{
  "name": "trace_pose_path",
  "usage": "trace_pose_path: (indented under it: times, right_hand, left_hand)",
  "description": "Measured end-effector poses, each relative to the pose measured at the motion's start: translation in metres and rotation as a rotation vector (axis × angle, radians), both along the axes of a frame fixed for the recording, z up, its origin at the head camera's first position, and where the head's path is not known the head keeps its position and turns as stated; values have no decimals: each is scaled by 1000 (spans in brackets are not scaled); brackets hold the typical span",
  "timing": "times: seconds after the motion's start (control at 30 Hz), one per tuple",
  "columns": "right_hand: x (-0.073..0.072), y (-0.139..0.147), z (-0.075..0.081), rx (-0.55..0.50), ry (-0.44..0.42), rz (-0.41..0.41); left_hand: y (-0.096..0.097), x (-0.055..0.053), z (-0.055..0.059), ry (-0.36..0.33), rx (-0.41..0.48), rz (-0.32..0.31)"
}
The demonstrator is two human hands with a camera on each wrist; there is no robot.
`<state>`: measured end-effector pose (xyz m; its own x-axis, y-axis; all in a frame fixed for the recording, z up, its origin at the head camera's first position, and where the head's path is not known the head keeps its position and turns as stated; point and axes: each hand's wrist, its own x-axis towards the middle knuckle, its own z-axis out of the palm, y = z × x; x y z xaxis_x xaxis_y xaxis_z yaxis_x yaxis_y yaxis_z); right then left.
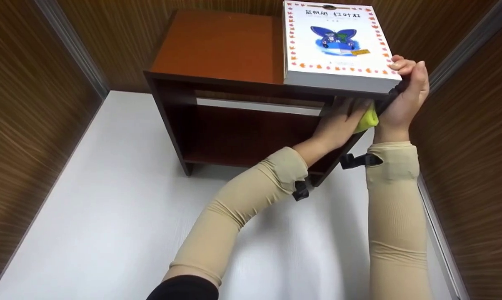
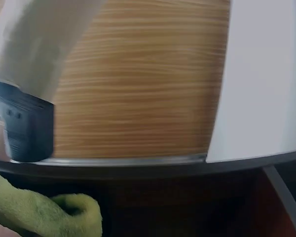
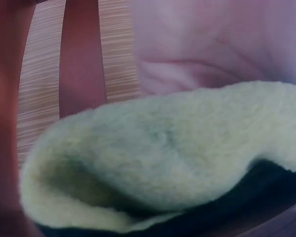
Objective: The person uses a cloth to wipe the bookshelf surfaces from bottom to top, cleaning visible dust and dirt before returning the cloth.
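A brown wooden shelf [image 1: 234, 46] with an open front stands against the back wall. My left hand [image 1: 336, 121] reaches into its right end. There it holds a fuzzy yellow-green cleaning cloth [image 1: 369, 118] against the inner side panel, just under the top board. Folded into a loop, the cloth [image 3: 163, 143] fills much of the right wrist view, and its end [image 2: 64, 215] pokes out at lower left in the left wrist view. My right hand [image 1: 407, 89] grips the shelf's upper right corner, fingertips right at the edge of a thick white book [image 1: 338, 41]. Part of that grip is hidden.
The butterfly-covered book lies on the right part of the shelf top. A white table [image 1: 121, 200] carries the shelf, and wood-grain walls [image 1: 30, 91] close in at the left, back and right. Both wrists wear black camera mounts.
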<state>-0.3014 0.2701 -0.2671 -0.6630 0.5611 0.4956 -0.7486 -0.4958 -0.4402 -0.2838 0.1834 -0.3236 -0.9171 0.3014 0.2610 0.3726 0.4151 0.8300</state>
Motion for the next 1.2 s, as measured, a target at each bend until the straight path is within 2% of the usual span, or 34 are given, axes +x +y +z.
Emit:
trace_pose_path:
  times: [0.07, 0.13, 0.23, 0.3, 0.4, 0.47, 0.57, 0.67, 0.73, 0.8, 0.87, 0.9, 0.93, 1.0, 1.07, 1.13, 1.17, 1.2]
  right_hand:
    - [-1, -1, 0, -11, -2, 2]
    - [-1, -1, 1, -25, -3, -2]
    - [-3, -2, 3, -66, -9, -3]
    - [-3, -2, 4, -96, -30, 4]
    - [-3, -3, 5, -119, -58, 22]
    - [-3, -3, 5, -119, -70, 29]
    - [-2, -1, 5, -100, -33, 17]
    - [-1, 2, 5, -95, 8, 2]
    - [0, 4, 5, -105, 14, 2]
    - [0, 3, 4, -108, 14, 0]
    - [0, 2, 4, -102, 10, -3]
    - [-1, 2, 4, -101, 10, -2]
    - [-1, 1, 4, -100, 14, -3]
    - [-1, 0, 4, -97, 14, 0]
    - [-1, -2, 3, -91, 12, -2]
    - [-1, -2, 2, -86, 10, -4]
    - [-1, -2, 2, -85, 4, -5]
    - [-1, -2, 1, -93, -6, -1]
  left_hand:
    - [-1, -2, -8, -19, 7, -12]
    - [-2, -5, -21, -72, 26, -27]
    - [-3, -7, -47, -185, 80, -53]
    - [-5, -7, -68, -230, 78, -68]
    - [-6, -6, -94, -264, 79, -69]
    - [-6, -4, -105, -269, 105, -55]
    - [-5, -2, -109, -276, 160, -31]
    - [-4, 4, -105, -319, 206, -13]
    - [-6, 7, -102, -345, 233, -23]
    - [-13, 8, -98, -346, 217, -61]
    - [-26, 5, -92, -315, 132, -132]
    - [-34, 3, -88, -268, 39, -169]
    - [-44, 1, -83, -195, -81, -200]
    - [-64, -6, -75, 11, -352, -212]
    - [-85, -12, -68, 233, -597, -148]
    - [-102, -19, -66, 405, -795, -32]
    - [-110, -21, -68, 424, -880, 6]
    - [-117, -22, -70, 406, -965, 18]
